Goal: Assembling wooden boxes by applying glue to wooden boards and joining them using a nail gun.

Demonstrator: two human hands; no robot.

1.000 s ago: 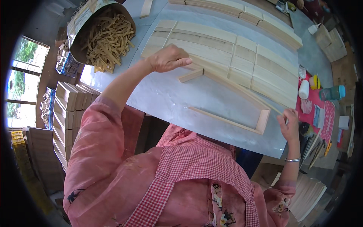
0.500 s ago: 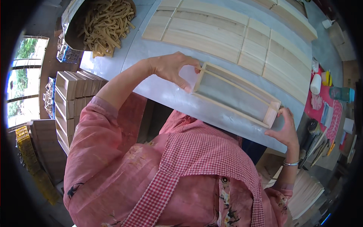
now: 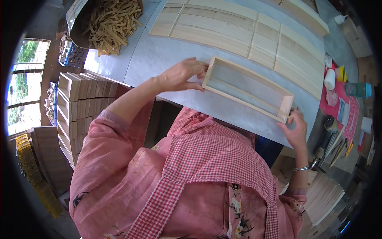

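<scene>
A long, shallow pale wooden rectangular frame [image 3: 254,75] is held between my hands above the light grey tabletop [image 3: 159,61]. At its left short end, my left hand [image 3: 181,75] grips the wood, thumb on the near side and fingers at the far corner. My right hand [image 3: 296,128] closes on the right short end with thumb and fingers. A thin pale strip runs lengthwise inside the frame, low down; the tabletop shows through the opening.
Flat pale boards [image 3: 215,30] lie in rows across the table's far side. A tub [image 3: 75,22] of tan bands stands at far left. Stacked wooden boxes [image 3: 68,107] rise on the left. On the right are a white bottle [image 3: 329,79], a teal jar [image 3: 358,90] and tools.
The frame has turned in my hands, so the strip that crossed its upper side now shows lower inside. My right hand has shifted slightly left and up with it.
</scene>
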